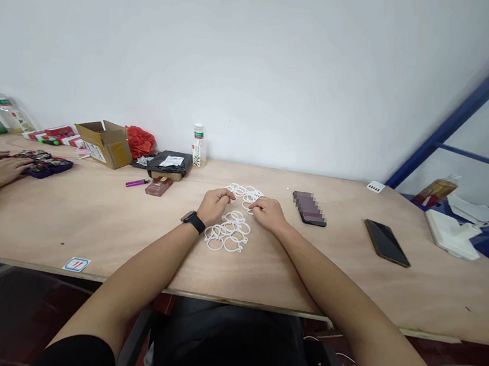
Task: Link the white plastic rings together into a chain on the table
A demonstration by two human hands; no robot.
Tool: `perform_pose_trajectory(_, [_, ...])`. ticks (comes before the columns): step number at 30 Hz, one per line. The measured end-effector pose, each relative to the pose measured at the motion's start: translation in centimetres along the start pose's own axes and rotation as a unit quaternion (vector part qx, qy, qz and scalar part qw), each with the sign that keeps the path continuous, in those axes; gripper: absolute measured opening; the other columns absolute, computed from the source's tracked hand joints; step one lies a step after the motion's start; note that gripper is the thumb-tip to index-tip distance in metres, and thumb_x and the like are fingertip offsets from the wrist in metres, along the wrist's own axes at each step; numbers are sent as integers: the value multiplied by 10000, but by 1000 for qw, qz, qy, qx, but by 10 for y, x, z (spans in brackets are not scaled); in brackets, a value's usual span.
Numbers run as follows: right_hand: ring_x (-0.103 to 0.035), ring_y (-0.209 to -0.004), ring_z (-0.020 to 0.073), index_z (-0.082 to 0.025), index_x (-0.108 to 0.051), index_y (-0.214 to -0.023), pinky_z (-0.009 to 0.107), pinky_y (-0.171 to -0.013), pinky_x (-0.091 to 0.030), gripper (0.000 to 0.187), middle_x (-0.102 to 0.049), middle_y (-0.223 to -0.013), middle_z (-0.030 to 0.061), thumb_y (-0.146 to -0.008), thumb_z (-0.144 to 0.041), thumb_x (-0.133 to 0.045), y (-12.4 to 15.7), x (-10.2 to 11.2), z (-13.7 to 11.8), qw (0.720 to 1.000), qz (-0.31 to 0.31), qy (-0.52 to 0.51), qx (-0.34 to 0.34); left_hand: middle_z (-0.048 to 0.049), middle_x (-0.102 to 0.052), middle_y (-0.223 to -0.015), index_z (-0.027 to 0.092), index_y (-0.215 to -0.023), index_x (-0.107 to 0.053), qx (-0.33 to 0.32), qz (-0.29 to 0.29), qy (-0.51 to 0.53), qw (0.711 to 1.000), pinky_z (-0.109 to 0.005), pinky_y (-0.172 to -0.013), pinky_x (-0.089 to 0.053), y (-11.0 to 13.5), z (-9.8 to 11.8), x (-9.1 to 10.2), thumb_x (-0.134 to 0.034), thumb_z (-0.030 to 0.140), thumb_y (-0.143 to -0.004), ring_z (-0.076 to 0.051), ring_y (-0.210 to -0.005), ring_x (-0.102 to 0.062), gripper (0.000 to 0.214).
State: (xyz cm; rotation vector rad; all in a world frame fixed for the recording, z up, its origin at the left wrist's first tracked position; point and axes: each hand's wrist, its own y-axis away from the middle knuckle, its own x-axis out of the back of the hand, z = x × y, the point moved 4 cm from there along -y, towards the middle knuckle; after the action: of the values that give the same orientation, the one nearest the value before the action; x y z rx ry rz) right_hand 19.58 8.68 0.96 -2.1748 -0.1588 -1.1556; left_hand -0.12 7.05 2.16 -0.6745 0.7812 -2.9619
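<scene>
White plastic curtain rings with small eyelets lie in two groups on the wooden table in front of me. The nearer rings (227, 231) overlap in a loose pile between my forearms; the farther rings (240, 189) lie just beyond my hands. My left hand (215, 204), with a black watch on its wrist, is closed at the left edge of the farther group. Whatever its fingers may hold is too small to make out. My right hand (269, 213) is closed on the right, its thumb and finger pinching the edge of a white curtain ring (247, 205).
Right of my hands lie a pixelated dark phone (310, 208) and another phone (387, 242). Beyond them is a white power strip (453, 234). On the left are a red box (158, 187), purple lighter (137, 183), black package (169, 165), bottle (198, 145), carton (104, 144) and another person's hands (0, 171).
</scene>
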Motion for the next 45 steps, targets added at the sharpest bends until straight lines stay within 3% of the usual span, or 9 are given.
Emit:
perform_pose_trajectory(4, [-673, -815, 183, -208, -772, -838, 297, -805, -512, 303, -748, -868, 36, -753, -79, -511, 0, -2, 1, 1000, 5, -7, 7, 8, -662, -700, 178, -1037, -680, 0, -36, -60, 998, -251, -656, -453, 2, -2, -3, -480, 144, -740, -149, -657, -605, 360])
perform_pose_trajectory(9, [-661, -836, 184, -206, -736, -1010, 308, -805, -520, 382, -732, -940, 53, -741, -76, -498, 7, 4, -12, 995, 54, -60, 52, -22, -696, -725, 188, -783, -719, 2, -74, -153, 985, -270, -670, -443, 3, 2, -4, -535, 199, -741, -175, -685, -602, 189])
perform_pose_trajectory(13, [-640, -751, 158, -207, -691, -1080, 291, -761, -521, 427, -713, -949, 40, -714, -77, -517, 12, 6, -28, 982, 27, -130, 134, -28, -681, -710, 182, -652, -676, -13, -68, -173, 983, -270, -670, -420, 3, 8, 0, -519, 256, -801, -171, -693, -590, 228])
perform_pose_trajectory(17, [-645, -817, 167, -197, -683, -1091, 304, -801, -514, 410, -706, -994, 49, -766, -60, -473, 7, 6, -14, 993, 46, -88, 62, -16, -609, -594, 174, -604, -648, -5, -43, -192, 980, -271, -641, -394, 3, 8, 2, -488, 442, -886, -152, -605, -537, 420])
perform_pose_trajectory(20, [-623, -1018, 200, -208, -689, -1090, 327, -907, -487, 406, -673, -1112, 60, -775, -49, -490, 5, -3, 5, 999, -12, -16, 28, -45, -686, -756, 185, -714, -703, -29, -49, -195, 979, -304, -776, -428, 3, 6, -1, -536, 465, -870, -189, -760, -598, 361])
perform_pose_trajectory(25, [-594, -1088, 210, -235, -657, -1161, 303, -886, -490, 384, -585, -1227, 68, -807, -120, -561, 7, -14, 19, 995, -83, 50, 6, -69, -667, -1196, 236, -1070, -714, -86, -155, -152, 972, -354, -1019, -375, 8, 2, -16, -598, 505, -833, -238, -1119, -577, 377])
perform_pose_trajectory(30, [-599, -1027, 197, -224, -693, -961, 297, -844, -489, 188, -587, -1166, 63, -847, -154, -562, 7, -14, 14, 996, -83, 45, 3, -68, -733, -1004, 220, -932, -748, -97, -246, -118, 957, -287, -940, -432, 14, 4, -24, -617, 532, -805, -205, -971, -635, 362])
perform_pose_trajectory(36, [-575, -990, 191, -192, -630, -953, 331, -888, -472, 144, -597, -1038, 71, -902, -179, -496, 5, -3, 2, 998, -7, -46, 38, -30, -693, -696, 174, -761, -731, -35, -214, -93, 972, -237, -661, -448, 13, 7, -18, -550, 539, -847, -151, -663, -603, 417])
perform_pose_trajectory(45, [-578, -1106, 208, -224, -633, -1033, 402, -967, -479, 216, -646, -1145, 85, -924, -157, -459, 9, 3, -43, 976, -31, -88, 199, -73, -721, -933, 135, -1100, -675, 38, -84, 84, 992, -296, -816, -500, 0, -14, -16, -479, 400, -908, -183, -872, -647, 382])
